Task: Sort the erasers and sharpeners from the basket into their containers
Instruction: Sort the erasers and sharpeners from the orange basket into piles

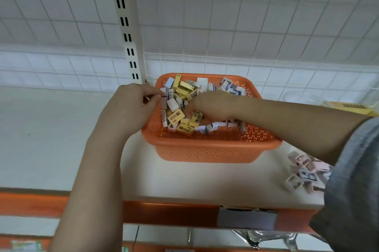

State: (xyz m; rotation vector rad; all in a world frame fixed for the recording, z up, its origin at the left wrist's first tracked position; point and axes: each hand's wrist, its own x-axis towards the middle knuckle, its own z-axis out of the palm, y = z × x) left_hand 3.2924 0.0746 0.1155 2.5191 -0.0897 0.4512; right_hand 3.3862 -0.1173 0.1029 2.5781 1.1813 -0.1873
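Picking step under way. Orange basket (205, 149) sits on the shelf (51, 138), full of erasers (176, 115). Left hand (133, 101) pinches pieces at its left rim; right hand (207, 104) digs in, grip unclear. Next: lift out, carry to container.

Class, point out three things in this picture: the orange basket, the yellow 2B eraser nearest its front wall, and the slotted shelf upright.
orange basket (205, 152): head view, front wall.
yellow 2B eraser (185, 129): head view, printed top face.
slotted shelf upright (125, 25): head view, mid-post.
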